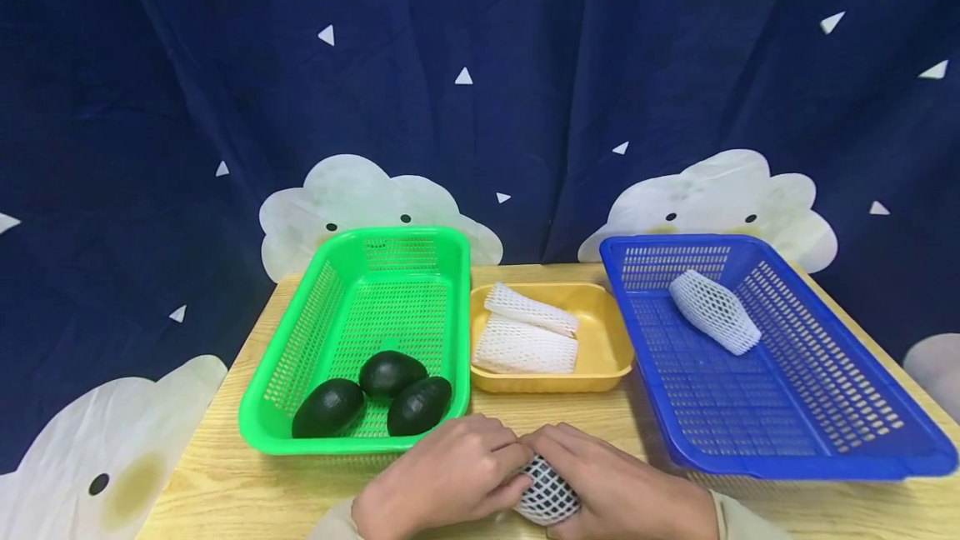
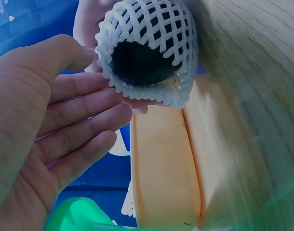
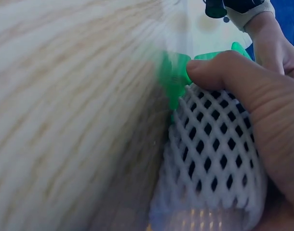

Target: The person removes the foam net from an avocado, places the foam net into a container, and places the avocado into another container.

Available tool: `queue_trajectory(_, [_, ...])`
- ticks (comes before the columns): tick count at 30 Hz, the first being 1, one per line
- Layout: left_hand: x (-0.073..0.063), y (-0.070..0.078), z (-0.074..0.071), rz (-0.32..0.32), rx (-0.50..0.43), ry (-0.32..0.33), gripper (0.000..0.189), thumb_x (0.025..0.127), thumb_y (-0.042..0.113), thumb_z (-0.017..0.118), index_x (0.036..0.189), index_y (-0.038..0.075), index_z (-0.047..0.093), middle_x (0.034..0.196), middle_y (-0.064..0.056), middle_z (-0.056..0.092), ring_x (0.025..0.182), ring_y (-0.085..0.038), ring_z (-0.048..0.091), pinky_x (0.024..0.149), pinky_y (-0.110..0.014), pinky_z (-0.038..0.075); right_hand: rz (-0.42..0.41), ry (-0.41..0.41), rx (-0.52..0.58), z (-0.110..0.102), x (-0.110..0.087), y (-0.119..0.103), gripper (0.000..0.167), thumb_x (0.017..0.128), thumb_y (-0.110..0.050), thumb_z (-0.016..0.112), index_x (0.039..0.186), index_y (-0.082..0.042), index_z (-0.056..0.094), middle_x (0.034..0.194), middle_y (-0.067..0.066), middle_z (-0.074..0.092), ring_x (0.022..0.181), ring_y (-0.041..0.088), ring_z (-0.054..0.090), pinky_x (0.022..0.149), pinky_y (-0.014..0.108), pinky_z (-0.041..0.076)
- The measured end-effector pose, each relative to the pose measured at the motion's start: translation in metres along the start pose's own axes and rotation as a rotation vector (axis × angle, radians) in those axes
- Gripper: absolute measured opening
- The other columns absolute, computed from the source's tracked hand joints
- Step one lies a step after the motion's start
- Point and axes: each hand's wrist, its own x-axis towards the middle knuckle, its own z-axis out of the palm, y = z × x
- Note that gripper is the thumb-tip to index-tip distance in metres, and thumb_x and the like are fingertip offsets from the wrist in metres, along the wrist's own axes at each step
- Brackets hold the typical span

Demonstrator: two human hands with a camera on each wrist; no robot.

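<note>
An avocado (image 2: 142,65) sits inside a white foam net sleeve (image 1: 547,492), its dark end showing at the sleeve's mouth in the left wrist view. My right hand (image 1: 611,482) grips the netted avocado, the thumb lying along the net in the right wrist view. Against the sleeve's mouth, my left hand (image 1: 450,473) touches the rim with its fingertips; those fingers look mostly straight. Three bare avocados (image 1: 418,407) lie at the near end of the green basket (image 1: 258,382). Another netted avocado (image 1: 716,312) rests in the blue basket (image 1: 817,463).
Between the two baskets stands a yellow tray (image 1: 603,332) with foam net sleeves (image 1: 528,344) in its left part. All of these containers are on a wooden table (image 1: 202,473). A dark blue curtain (image 1: 525,107) with cloud shapes hangs behind.
</note>
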Motion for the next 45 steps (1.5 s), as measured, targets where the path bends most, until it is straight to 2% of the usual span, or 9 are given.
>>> queue_trajectory(6, [0.001,0.002,-0.001,-0.008,0.008,-0.023,0.010,0.093,0.030,0.072,0.089,0.022,0.069,0.073,0.016,0.061,0.066,0.001,0.051,0.065,-0.014,0.048,-0.024,0.042,-0.035,0.004,0.001,0.003,0.071,0.087,-0.042,0.081,0.146,-0.041,0.042,0.131,-0.023,0.054,0.116,-0.005,0.054,0.101,0.025,0.054])
queue_trajectory(11, [0.002,0.004,-0.004,-0.002,0.043,-0.029,0.011,0.092,0.032,0.073,0.091,0.021,0.070,0.074,0.016,0.063,0.065,-0.001,0.051,0.064,-0.016,0.047,-0.022,0.031,-0.031,0.003,0.002,0.005,0.071,0.088,-0.043,0.080,0.148,-0.038,0.041,0.135,-0.020,0.056,0.119,-0.002,0.055,0.102,0.026,0.054])
queue_trajectory(14, [0.002,0.006,-0.005,-0.010,0.057,-0.034,0.011,0.092,0.031,0.073,0.086,0.022,0.068,0.072,0.016,0.061,0.063,-0.002,0.050,0.062,-0.016,0.045,-0.034,0.031,-0.013,0.002,0.002,0.007,0.070,0.087,-0.043,0.080,0.147,-0.037,0.043,0.133,-0.020,0.058,0.118,-0.003,0.055,0.101,0.025,0.054])
queue_trajectory(19, [0.000,0.007,-0.005,-0.038,0.085,-0.031,0.018,0.088,0.025,0.074,0.074,0.024,0.062,0.064,0.015,0.055,0.059,-0.001,0.047,0.058,-0.015,0.043,-0.052,0.049,-0.034,0.002,0.004,0.009,0.077,0.076,-0.033,0.085,0.143,-0.030,0.049,0.126,-0.019,0.060,0.111,-0.004,0.057,0.095,0.023,0.055])
queue_trajectory(24, [-0.001,0.006,-0.006,-0.070,0.105,-0.046,0.021,0.085,0.023,0.076,0.070,0.023,0.062,0.062,0.014,0.053,0.058,-0.002,0.048,0.058,-0.016,0.044,-0.014,0.013,-0.038,-0.001,0.004,0.011,0.080,0.074,-0.037,0.086,0.143,-0.019,0.051,0.124,-0.014,0.062,0.109,-0.003,0.057,0.094,0.024,0.056])
queue_trajectory(29, [-0.001,0.006,-0.006,-0.098,0.138,-0.062,0.023,0.085,0.022,0.077,0.068,0.022,0.062,0.061,0.013,0.054,0.058,-0.003,0.053,0.058,-0.019,0.045,0.042,-0.014,-0.021,-0.004,0.002,0.013,0.084,0.076,-0.045,0.086,0.146,-0.014,0.050,0.124,-0.012,0.062,0.110,-0.001,0.057,0.094,0.027,0.057])
queue_trajectory(37, [0.000,0.011,-0.008,-0.102,0.114,-0.187,0.022,0.088,0.029,0.076,0.071,0.022,0.065,0.062,0.013,0.053,0.057,-0.002,0.046,0.054,-0.018,0.040,0.060,-0.017,-0.029,-0.004,0.002,0.013,0.086,0.076,-0.047,0.086,0.147,-0.014,0.050,0.127,-0.010,0.063,0.112,0.000,0.058,0.096,0.029,0.057])
queue_trajectory(45, [0.002,0.012,-0.005,-0.099,0.107,-0.176,0.019,0.090,0.031,0.075,0.077,0.021,0.066,0.065,0.013,0.055,0.059,-0.003,0.050,0.057,-0.018,0.043,0.071,0.019,-0.075,-0.004,0.000,0.011,0.088,0.074,-0.047,0.088,0.146,-0.013,0.052,0.124,-0.012,0.063,0.109,0.001,0.058,0.093,0.027,0.056])
